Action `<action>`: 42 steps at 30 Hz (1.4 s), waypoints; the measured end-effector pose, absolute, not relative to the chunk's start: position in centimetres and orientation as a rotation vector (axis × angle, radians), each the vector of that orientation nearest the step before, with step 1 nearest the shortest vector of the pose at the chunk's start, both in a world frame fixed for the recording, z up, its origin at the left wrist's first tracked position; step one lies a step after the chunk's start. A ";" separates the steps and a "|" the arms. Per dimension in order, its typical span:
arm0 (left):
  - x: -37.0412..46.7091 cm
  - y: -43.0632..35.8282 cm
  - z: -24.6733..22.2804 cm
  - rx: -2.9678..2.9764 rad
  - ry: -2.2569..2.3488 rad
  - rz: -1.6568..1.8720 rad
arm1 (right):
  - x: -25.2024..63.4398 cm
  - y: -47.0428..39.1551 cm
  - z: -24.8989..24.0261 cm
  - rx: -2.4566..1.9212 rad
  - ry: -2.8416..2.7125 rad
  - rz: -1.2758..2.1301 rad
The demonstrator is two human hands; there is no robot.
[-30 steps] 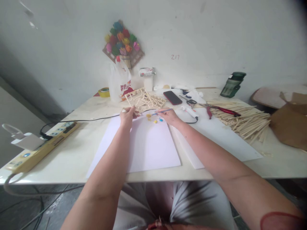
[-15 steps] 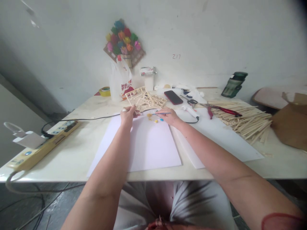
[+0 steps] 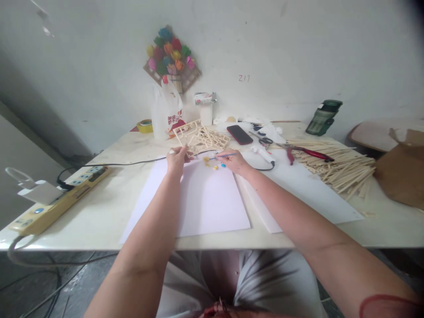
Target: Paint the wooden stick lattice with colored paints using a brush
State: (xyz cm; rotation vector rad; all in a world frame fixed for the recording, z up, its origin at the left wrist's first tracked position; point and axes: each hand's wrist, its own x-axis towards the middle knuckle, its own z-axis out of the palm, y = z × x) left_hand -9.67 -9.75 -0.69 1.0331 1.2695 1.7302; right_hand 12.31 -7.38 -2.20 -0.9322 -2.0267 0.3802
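Observation:
My right hand [image 3: 233, 161] pinches a slim blue paintbrush [image 3: 225, 155], its tip pointing left over the far part of a white paper sheet [image 3: 212, 203]. A yellow-brown paint smear [image 3: 206, 160] lies just left of that tip. Close by are a small yellow blob [image 3: 216, 168] and a small blue one [image 3: 223, 165]. At the sheet's far left edge, my left hand [image 3: 178, 159] has its fingers curled together. A small white bit [image 3: 172, 152] shows at its knuckles; what the fingers hold is hidden.
Behind the hands lie wooden stick frames [image 3: 207, 138] and a phone [image 3: 239, 134]. To the right are a white glue gun [image 3: 264, 154], scissors [image 3: 265, 140], red-handled pliers [image 3: 313, 153] and piled sticks [image 3: 347, 170]. A power strip [image 3: 62, 201] stands left; its black cable crosses toward the paper.
Hardly anything differs. The brush and the fingers of my right hand have shifted very slightly; my left hand stays in about the same place.

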 end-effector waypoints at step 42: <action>-9.6 -10.0 -0.5 1.035 1.297 1.704 | 11.6 -6.7 -2.4 -1.068 -1.623 0.813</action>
